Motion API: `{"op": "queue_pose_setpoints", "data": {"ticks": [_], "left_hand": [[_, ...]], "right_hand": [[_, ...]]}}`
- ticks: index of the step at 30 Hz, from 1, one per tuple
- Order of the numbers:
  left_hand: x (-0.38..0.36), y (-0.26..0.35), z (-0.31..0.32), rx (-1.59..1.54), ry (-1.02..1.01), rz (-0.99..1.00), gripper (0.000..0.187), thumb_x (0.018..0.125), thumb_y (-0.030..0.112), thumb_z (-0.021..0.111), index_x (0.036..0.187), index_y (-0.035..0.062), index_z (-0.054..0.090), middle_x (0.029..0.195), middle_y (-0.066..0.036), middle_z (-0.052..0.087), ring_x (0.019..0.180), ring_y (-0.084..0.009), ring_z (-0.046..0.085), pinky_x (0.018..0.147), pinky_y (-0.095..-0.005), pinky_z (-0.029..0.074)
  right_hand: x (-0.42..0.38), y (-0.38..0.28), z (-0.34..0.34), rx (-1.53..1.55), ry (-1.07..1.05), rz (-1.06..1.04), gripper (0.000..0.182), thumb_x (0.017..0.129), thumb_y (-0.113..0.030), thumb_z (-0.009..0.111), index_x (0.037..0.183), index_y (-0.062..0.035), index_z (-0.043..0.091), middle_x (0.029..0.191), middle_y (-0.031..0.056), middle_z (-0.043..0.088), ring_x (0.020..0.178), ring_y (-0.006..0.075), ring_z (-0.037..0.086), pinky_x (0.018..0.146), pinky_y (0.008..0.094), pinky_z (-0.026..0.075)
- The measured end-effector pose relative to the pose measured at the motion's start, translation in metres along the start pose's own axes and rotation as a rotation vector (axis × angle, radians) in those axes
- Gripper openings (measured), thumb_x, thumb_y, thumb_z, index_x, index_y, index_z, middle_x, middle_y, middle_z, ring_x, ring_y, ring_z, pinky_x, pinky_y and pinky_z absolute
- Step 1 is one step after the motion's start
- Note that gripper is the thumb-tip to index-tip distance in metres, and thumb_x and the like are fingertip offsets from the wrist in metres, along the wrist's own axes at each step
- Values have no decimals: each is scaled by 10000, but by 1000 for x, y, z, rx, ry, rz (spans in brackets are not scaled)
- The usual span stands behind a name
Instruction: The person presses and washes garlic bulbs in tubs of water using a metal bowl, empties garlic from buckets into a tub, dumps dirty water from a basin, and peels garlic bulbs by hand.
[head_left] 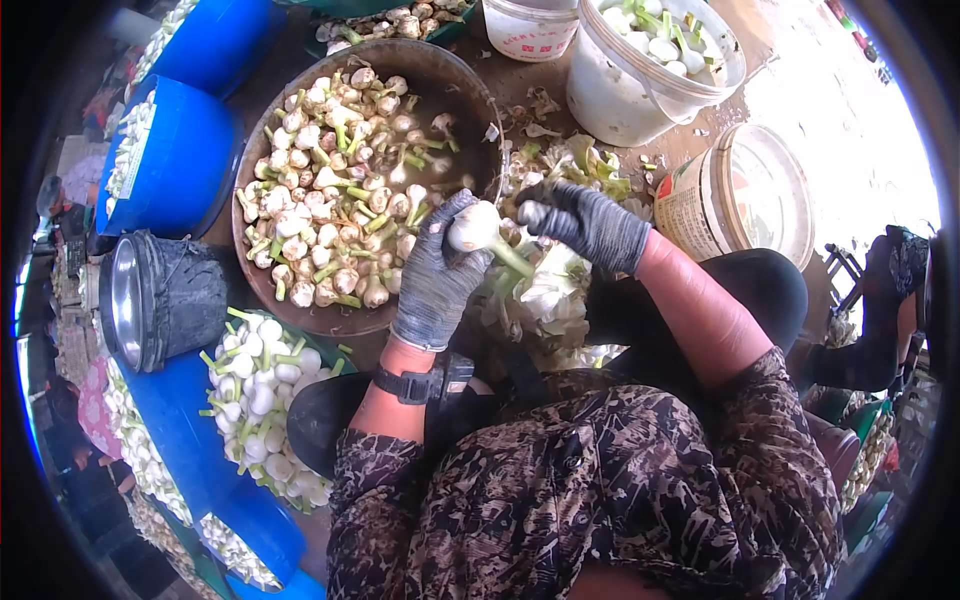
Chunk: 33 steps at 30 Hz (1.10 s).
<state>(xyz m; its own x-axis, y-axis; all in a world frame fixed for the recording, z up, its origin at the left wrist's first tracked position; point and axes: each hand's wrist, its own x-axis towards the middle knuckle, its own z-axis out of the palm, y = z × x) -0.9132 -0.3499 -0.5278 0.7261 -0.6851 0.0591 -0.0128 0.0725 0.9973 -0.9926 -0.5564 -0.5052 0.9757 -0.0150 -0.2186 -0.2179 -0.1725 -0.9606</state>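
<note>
Crowded floor: left hand (437,275) grips garlic bulb (476,226) beside basin (478,92) rim.

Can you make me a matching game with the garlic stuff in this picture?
Things:
1. garlic bulb
2. brown basin
3. white bucket
4. wristwatch

Places:
A. at the top, beside the basin
B. on the left wrist
C. gripped by the left hand, with the right hand at its stem
D. in front of the hands, heaped with garlic

Pairs: 1-C, 2-D, 3-A, 4-B
</note>
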Motion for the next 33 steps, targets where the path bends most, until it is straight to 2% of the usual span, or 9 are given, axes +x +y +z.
{"op": "queue_pose_setpoints", "data": {"ticks": [4, 12, 19, 21, 25, 27, 28, 30, 33], "left_hand": [[5, -5, 1, 100, -5, 67, 493, 843, -14, 604, 1315, 51, 475, 1242, -69, 550, 1127, -161, 541, 980, -299, 443], [7, 3, 2, 8, 211, -21, 277, 900, 55, 607, 1175, 22, 587, 1147, -56, 606, 1026, -116, 573, 874, -258, 495], [9, -5, -9, 66, 224, -60, 182, 899, 67, 607, 1071, 9, 611, 1016, -37, 640, 929, -109, 590, 823, -258, 505], [18, -7, -25, 147, 502, -268, 220, 903, 162, 614, 1063, 10, 619, 1052, -53, 644, 977, -145, 592, 894, -285, 477], [28, -13, -63, -304, 796, -201, 192, 922, 185, 585, 1038, 33, 608, 998, -70, 648, 894, -179, 619, 829, -326, 514], [23, -24, -67, -234, 595, -221, 164, 924, 161, 575, 1036, 43, 595, 977, -68, 645, 849, -164, 618, 780, -323, 528], [15, -27, -57, -193, 511, -226, 148, 925, 142, 567, 1033, 44, 594, 950, -69, 647, 834, -157, 617, 760, -307, 527], [8, -23, -30, -22, 310, -235, 135, 923, 103, 555, 1034, 37, 595, 918, -76, 647, 813, -141, 609, 747, -281, 517], [-11, -7, -1, 2, -123, -401, 185, 917, 87, 553, 1074, 7, 607, 954, -79, 642, 824, -129, 600, 781, -266, 495]], "right_hand": [[3, 25, 21, -185, -153, -56, 349, 955, -351, 536, 1012, -18, 626, 901, 215, 652, 842, 286, 634, 800, 397, 474], [1, 32, 11, -28, -59, 106, 301, 959, -315, 545, 976, -25, 625, 803, 151, 657, 680, 235, 563, 727, 364, 483], [-1, 43, 11, -209, 10, -276, 273, 952, -280, 547, 1037, -27, 605, 827, 183, 648, 761, 326, 612, 745, 398, 485], [-4, 40, 11, -328, 11, -284, 287, 942, -288, 551, 1057, -28, 592, 866, 207, 642, 830, 385, 610, 751, 412, 483], [-8, 30, 7, -404, 82, -335, 271, 920, -291, 572, 975, -27, 589, 838, 225, 614, 813, 410, 585, 720, 447, 461], [-8, 16, -5, -453, 42, -269, 245, 914, -257, 583, 980, -22, 592, 844, 222, 613, 792, 421, 563, 718, 446, 457], [-1, 29, -7, -425, 209, -394, 241, 921, -251, 585, 988, -20, 593, 786, 181, 609, 723, 343, 581, 690, 407, 463], [-6, -6, -22, 240, 370, -131, 234, 937, -274, 587, 968, -42, 598, 720, 26, 562, 683, 107, 554, 617, 303, 472], [25, 2, -86, 480, 477, -250, 511, 948, -492, 468, 1106, -10, 539, 808, 62, 585, 713, 208, 575, 704, 389, 511]]}}
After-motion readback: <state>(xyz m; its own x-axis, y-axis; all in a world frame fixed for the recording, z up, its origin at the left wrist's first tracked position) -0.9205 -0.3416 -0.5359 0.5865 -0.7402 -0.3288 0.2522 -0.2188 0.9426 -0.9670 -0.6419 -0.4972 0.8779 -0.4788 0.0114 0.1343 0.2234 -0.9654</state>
